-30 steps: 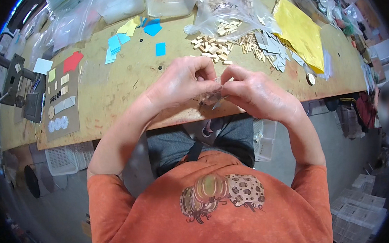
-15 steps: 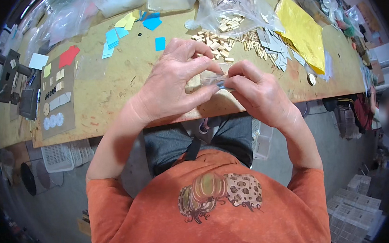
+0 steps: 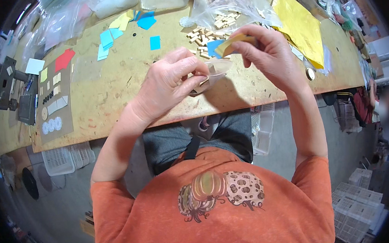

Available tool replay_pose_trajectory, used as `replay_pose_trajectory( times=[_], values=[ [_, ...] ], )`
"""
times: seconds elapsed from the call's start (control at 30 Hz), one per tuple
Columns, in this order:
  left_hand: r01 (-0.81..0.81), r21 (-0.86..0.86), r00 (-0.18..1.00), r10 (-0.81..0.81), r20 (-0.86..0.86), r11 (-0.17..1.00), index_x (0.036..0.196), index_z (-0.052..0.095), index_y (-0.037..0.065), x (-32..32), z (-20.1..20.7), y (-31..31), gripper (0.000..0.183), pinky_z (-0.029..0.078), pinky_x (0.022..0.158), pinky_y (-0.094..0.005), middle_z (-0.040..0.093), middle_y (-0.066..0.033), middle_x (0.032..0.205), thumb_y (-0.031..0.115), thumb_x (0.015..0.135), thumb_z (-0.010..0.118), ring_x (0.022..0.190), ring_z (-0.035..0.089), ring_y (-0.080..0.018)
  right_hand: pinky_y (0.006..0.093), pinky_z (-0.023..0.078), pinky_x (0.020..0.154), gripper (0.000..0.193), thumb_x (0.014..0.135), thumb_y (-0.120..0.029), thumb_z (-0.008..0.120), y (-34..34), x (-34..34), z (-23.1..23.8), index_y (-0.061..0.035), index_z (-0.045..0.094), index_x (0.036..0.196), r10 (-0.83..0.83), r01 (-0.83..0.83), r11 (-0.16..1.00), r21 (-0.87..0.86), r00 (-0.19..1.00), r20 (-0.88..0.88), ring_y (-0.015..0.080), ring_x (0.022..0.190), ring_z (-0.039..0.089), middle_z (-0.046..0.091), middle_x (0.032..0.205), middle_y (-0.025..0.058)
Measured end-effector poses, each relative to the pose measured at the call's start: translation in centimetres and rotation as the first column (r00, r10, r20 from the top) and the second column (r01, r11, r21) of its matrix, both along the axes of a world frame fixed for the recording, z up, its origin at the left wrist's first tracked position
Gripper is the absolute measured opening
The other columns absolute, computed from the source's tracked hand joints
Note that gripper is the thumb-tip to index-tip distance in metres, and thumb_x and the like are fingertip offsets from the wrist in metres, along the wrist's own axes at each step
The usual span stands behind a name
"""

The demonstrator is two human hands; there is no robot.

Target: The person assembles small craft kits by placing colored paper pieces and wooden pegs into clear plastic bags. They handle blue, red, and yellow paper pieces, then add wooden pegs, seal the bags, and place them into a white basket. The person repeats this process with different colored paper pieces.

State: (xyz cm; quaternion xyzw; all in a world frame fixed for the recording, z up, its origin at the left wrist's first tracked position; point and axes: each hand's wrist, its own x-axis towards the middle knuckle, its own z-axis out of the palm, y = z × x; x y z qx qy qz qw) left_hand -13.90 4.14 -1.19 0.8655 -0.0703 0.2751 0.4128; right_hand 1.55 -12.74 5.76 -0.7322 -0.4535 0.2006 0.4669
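Observation:
My left hand (image 3: pixel 170 80) pinches the edge of a small clear plastic bag (image 3: pixel 220 68) over the near part of the table. The mouth of the bag gapes toward the upper right; what lies inside is hard to make out. Above and to the right of it, my right hand (image 3: pixel 269 51) grips a thin yellow card (image 3: pixel 229 44) between thumb and fingers. A blue card (image 3: pixel 215 48) shows along with the yellow one. Small wooden blocks (image 3: pixel 201 35) lie in a pile just beyond the bag.
At the left, a board (image 3: pixel 66 114) carries laid-out sample pieces. Blue cards (image 3: pixel 146 21) and a red card (image 3: pixel 64 59) lie farther back. A large bag of wooden blocks (image 3: pixel 226 2) and a yellow packet (image 3: pixel 299 31) sit at the right. A round wooden disc (image 3: pixel 310 74) lies near the edge.
My right hand has moved up and away from the bag, with the yellow and blue cards now showing at its fingers. The bag, still in my left hand, gapes wider.

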Motion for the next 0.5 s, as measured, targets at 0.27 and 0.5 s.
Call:
replay_pose_trajectory(
  times=[0.27, 0.5],
  values=[
    [-0.048, 0.027, 0.999, 0.047, 0.026, 0.998, 0.085, 0.062, 0.003, 0.0, -0.1, -0.1, 0.011, 0.047, 0.063, -0.0307, 0.057, -0.0078, 0.079, 0.001, 0.079, 0.071, 0.070, 0.057, -0.0211, 0.0231, 0.047, 0.052, 0.013, 0.089, -0.010, 0.066, 1.1, 1.0, 1.6, 0.0005, 0.068, 0.096, 0.184, -0.181, 0.955, -0.234, 0.983, -0.009, 0.0058, 0.060, 0.055, 0.068, 0.076, 0.0028],
    [-0.085, 0.137, 0.987, 0.065, 0.144, 0.987, 0.085, 0.062, 0.003, 0.5, -0.7, 0.4, 0.013, 0.050, 0.067, -0.0328, 0.061, -0.0105, 0.082, 0.004, 0.079, 0.073, 0.074, 0.061, -0.0253, 0.0198, 0.045, 0.048, 0.013, 0.089, -0.009, 0.066, 0.8, 0.8, 2.7, -0.0015, 0.070, 0.099, 0.121, -0.110, 0.978, -0.179, 0.991, 0.050, 0.0030, 0.062, 0.058, 0.069, 0.077, 0.0013]
  ],
)
